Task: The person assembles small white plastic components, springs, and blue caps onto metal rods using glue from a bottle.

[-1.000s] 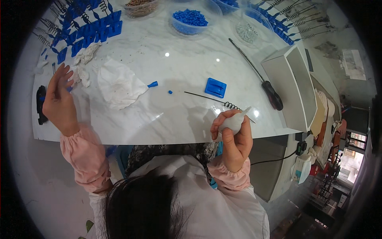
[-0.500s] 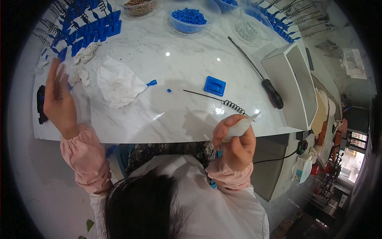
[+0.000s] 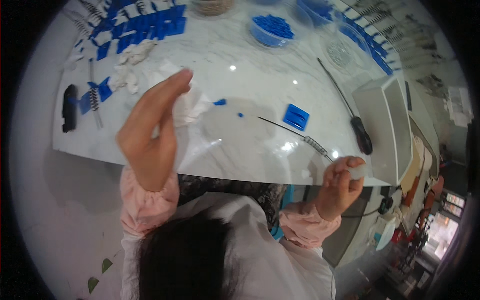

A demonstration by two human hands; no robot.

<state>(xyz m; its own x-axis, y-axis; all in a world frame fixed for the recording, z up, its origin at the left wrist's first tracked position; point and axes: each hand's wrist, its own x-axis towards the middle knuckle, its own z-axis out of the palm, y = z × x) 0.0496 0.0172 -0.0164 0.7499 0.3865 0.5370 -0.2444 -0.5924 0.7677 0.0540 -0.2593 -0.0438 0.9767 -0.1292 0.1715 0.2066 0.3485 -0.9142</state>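
My left hand (image 3: 152, 125) is raised over the left part of the table, fingers stretched out and holding nothing, partly covering a crumpled white paper (image 3: 192, 107). Close to the table's front edge, my right hand (image 3: 342, 187) has its fingers closed round a whitish rounded piece (image 3: 357, 173) whose kind I cannot make out. Just left of that hand lies a thin dark rod with a coiled spring (image 3: 316, 145). Beyond it rests a blue square base (image 3: 296, 117). A tiny blue bead (image 3: 240, 115) and a small blue tapered part (image 3: 220, 102) lie mid-table.
A long screwdriver (image 3: 361, 135) lies beside a white open box (image 3: 385, 120) on the right. Bowls of blue pieces (image 3: 272, 30) and clear pieces (image 3: 340, 52) stand at the back. Rows of blue bases with springs (image 3: 150, 25) fill the far left; a black object (image 3: 69, 107) lies below.
My left hand has swung right from the table's left edge to over the white paper. My right hand has shifted slightly right with the whitish piece. The whole view has shifted.
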